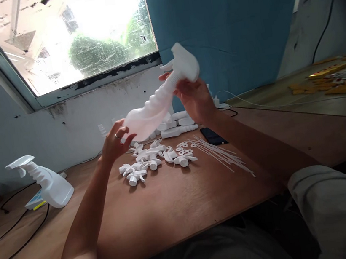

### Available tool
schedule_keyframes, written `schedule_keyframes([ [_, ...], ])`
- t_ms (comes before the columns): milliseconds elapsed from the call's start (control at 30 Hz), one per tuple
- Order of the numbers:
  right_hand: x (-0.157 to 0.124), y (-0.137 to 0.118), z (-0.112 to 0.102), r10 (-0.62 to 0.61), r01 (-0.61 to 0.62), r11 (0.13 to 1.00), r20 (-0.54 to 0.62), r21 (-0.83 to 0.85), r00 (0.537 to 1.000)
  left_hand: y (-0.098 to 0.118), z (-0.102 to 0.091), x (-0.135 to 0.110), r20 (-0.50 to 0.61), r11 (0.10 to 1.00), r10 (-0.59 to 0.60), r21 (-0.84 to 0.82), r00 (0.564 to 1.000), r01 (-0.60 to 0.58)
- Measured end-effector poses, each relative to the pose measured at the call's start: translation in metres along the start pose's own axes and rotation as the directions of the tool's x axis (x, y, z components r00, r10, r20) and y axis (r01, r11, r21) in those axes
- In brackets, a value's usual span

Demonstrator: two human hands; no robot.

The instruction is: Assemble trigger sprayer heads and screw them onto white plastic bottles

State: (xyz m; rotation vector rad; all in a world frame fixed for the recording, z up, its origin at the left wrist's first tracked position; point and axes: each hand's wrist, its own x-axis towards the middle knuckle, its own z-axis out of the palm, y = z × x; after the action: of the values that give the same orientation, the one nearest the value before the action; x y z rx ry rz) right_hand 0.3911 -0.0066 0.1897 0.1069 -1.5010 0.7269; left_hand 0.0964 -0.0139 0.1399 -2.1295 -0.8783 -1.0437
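Note:
A white spray bottle (154, 106) is held tilted in the air above the wooden table (176, 201), trigger head up and to the right. My right hand (195, 99) is closed around its neck just below the trigger head. My left hand (115, 142) cups the bottle's base with curled fingers; a ring shows on one finger. Below the bottle lie several loose white trigger heads (147, 163), small white washers (183, 147) and a fan of thin white dip tubes (224, 156).
A finished white spray bottle (48, 184) stands at the left on the table. More white bottles (177, 124) lie near the wall. A black phone (214, 136) rests right of the parts. Black cables (17, 235) cross the left. Yellow items (334, 80) sit far right.

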Motion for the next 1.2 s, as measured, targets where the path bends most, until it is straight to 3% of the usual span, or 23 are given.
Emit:
schedule_keyframes([
  [100,-0.002,-0.006,0.002,0.037,-0.041,0.996,0.049,0.075,0.998,0.034,0.008,0.012,0.058,0.959,0.037,-0.283,0.998,-0.019],
  [167,-0.007,-0.012,0.006,0.071,-0.079,0.991,0.072,0.110,0.995,0.054,0.012,0.015,0.212,0.888,0.010,-0.452,0.977,0.089],
  [200,-0.011,-0.013,0.009,0.103,-0.113,0.985,0.086,0.127,0.991,0.062,0.012,0.016,0.322,0.847,0.011,-0.507,0.947,0.163],
  [233,-0.016,-0.013,0.013,0.148,-0.163,0.975,0.102,0.150,0.984,0.070,0.011,0.018,0.450,0.809,0.040,-0.538,0.892,0.236],
  [267,-0.021,-0.011,0.017,0.199,-0.219,0.959,0.125,0.179,0.972,0.077,0.009,0.019,0.578,0.781,0.093,-0.547,0.811,0.300],
  [367,-0.036,0.001,0.030,0.299,-0.357,0.887,0.227,0.292,0.927,0.088,-0.006,0.024,0.813,0.768,0.269,-0.505,0.517,0.395],
  [400,-0.041,0.007,0.034,0.312,-0.393,0.858,0.272,0.331,0.910,0.088,-0.013,0.026,0.836,0.777,0.291,-0.490,0.465,0.395],
  [433,-0.045,0.012,0.038,0.316,-0.421,0.830,0.313,0.365,0.896,0.086,-0.021,0.028,0.840,0.789,0.288,-0.480,0.459,0.384],
  [467,-0.050,0.016,0.041,0.313,-0.440,0.807,0.348,0.393,0.884,0.082,-0.028,0.030,0.830,0.805,0.262,-0.469,0.492,0.364],
  [533,-0.057,0.022,0.047,0.295,-0.459,0.774,0.393,0.436,0.871,0.072,-0.042,0.033,0.755,0.845,0.150,-0.433,0.639,0.314],
  [600,-0.064,0.024,0.052,0.284,-0.470,0.747,0.413,0.471,0.865,0.063,-0.054,0.035,0.568,0.867,-0.006,-0.407,0.823,0.288],
  [633,-0.068,0.023,0.054,0.284,-0.479,0.732,0.422,0.485,0.861,0.062,-0.059,0.037,0.446,0.858,-0.083,-0.424,0.891,0.292],
  [667,-0.071,0.023,0.057,0.292,-0.493,0.717,0.430,0.493,0.854,0.062,-0.064,0.038,0.334,0.834,-0.148,-0.464,0.931,0.299],
  [733,-0.077,0.021,0.062,0.314,-0.530,0.696,0.459,0.484,0.831,0.071,-0.073,0.041,0.202,0.764,-0.218,-0.574,0.955,0.295],
  [800,-0.082,0.019,0.066,0.339,-0.572,0.682,0.497,0.455,0.799,0.086,-0.080,0.044,0.199,0.722,-0.193,-0.634,0.961,0.276],
  [933,-0.083,0.019,0.064,0.349,-0.622,0.656,0.558,0.429,0.753,0.113,-0.082,0.044,0.212,0.799,-0.132,-0.556,0.968,0.230],
  [1100,-0.077,0.019,0.058,0.386,-0.699,0.611,0.630,0.373,0.674,0.113,-0.073,0.040,0.113,0.835,-0.220,-0.491,0.969,0.247],
  [1200,-0.077,0.014,0.061,0.377,-0.699,0.584,0.625,0.413,0.684,0.109,-0.072,0.039,0.124,0.812,-0.234,-0.520,0.964,0.264],
])
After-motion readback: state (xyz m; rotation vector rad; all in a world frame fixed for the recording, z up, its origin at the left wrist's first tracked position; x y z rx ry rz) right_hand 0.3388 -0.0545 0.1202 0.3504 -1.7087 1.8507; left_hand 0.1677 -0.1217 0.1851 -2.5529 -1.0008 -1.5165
